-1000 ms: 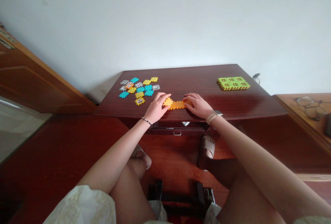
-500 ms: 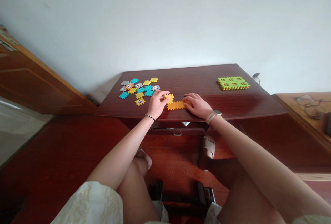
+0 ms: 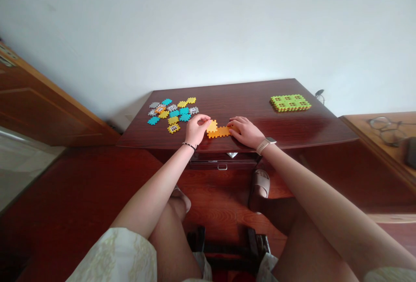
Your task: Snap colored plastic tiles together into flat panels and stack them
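On the dark wooden table (image 3: pixel 253 100), near its front edge, lies a short strip of joined orange toothed tiles (image 3: pixel 221 132). My right hand (image 3: pixel 244 132) lies on its right end, fingers curled down on it. My left hand (image 3: pixel 196 128) pinches a yellow-orange tile (image 3: pixel 212 125) and holds it tilted against the strip's left end.
A heap of loose teal, yellow, grey and orange tiles (image 3: pixel 171 111) lies at the table's back left. A flat green tile panel (image 3: pixel 290 103) sits at the back right. Glasses (image 3: pixel 385 128) rest on a lighter side table at the right. A drawer handle (image 3: pixel 222 167) is below the table's front edge.
My left hand has turned the loose tile up and drawn it in against the strip's left end. The right hand has stayed on the strip. The camera has shifted slightly.
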The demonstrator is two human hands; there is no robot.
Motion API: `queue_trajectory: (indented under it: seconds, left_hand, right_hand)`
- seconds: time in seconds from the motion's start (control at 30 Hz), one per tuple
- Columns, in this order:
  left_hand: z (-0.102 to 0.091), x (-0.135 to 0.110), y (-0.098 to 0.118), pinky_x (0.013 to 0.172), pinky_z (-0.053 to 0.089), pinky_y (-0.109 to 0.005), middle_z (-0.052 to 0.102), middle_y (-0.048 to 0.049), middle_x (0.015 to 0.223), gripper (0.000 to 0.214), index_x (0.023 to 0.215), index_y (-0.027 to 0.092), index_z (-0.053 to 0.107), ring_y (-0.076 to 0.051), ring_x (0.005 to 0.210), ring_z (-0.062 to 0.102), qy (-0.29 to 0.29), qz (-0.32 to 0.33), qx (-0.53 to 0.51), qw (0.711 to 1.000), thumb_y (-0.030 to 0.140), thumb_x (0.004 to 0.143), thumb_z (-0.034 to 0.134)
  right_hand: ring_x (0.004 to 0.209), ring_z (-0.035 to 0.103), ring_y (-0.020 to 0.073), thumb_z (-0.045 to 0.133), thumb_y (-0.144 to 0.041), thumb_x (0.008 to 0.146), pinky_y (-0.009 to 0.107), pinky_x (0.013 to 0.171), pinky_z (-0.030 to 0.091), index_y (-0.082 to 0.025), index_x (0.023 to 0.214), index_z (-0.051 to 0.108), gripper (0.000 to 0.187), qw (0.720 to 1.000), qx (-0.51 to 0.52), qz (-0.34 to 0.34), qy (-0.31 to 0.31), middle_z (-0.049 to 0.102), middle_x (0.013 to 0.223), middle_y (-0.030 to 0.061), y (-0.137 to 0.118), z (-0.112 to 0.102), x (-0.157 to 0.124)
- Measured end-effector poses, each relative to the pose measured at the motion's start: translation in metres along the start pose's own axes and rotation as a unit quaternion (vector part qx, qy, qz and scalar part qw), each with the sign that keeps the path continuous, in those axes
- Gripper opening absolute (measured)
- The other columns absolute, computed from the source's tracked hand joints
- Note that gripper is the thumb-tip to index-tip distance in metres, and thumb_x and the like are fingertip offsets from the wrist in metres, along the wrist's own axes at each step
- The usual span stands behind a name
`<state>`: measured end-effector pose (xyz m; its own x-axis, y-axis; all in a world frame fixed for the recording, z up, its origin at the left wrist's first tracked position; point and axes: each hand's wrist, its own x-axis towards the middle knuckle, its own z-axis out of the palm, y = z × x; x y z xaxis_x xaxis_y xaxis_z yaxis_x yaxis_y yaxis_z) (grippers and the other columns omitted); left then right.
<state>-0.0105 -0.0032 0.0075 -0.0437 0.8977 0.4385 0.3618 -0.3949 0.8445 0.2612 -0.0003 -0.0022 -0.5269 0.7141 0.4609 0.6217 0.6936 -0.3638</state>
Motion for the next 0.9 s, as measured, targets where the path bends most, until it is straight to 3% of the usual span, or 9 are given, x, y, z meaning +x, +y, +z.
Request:
queue_trajectory:
  seconds: [0.13,0.4,0.9]
  left_hand:
    - [-0.001,0.0,-0.004,0.099,0.064,-0.041,0.082,-0.0084,0.111,0.011,0.103,0.02,0.078,-0.023,0.105,0.077,-0.004,-0.02,-0.029,0.999,0.02,0.093,0.075]
    - [0.0,-0.001,-0.003,0.107,0.064,-0.041,0.079,-0.0104,0.127,0.039,0.112,0.019,0.076,-0.022,0.116,0.077,-0.037,0.004,-0.017,0.999,-0.001,0.083,0.059]
    - [0.002,0.004,-0.013,0.109,0.063,-0.041,0.078,-0.01,0.123,0.031,0.108,0.019,0.076,-0.022,0.118,0.076,-0.026,0.013,-0.037,0.999,0.003,0.085,0.062]
  right_hand:
    - [0.134,0.064,0.0361,0.06,-0.034,0.107,0.059,0.123,0.05,-0.026,0.124,0.077,0.025,1.0,-0.001,-0.001,0.0,0.074,0.135,0.0135,-0.001,-0.001,0.0]
    - [0.134,0.064,0.0356,0.06,-0.033,0.107,0.058,0.123,0.05,-0.025,0.123,0.076,0.024,1.0,0.0,0.003,-0.004,0.074,0.135,0.0136,-0.001,-0.001,0.0]
    - [0.133,0.064,0.0359,0.059,-0.035,0.108,0.059,0.123,0.05,-0.025,0.123,0.076,0.025,1.0,-0.002,0.004,-0.002,0.073,0.136,0.0134,-0.001,0.0,0.0]
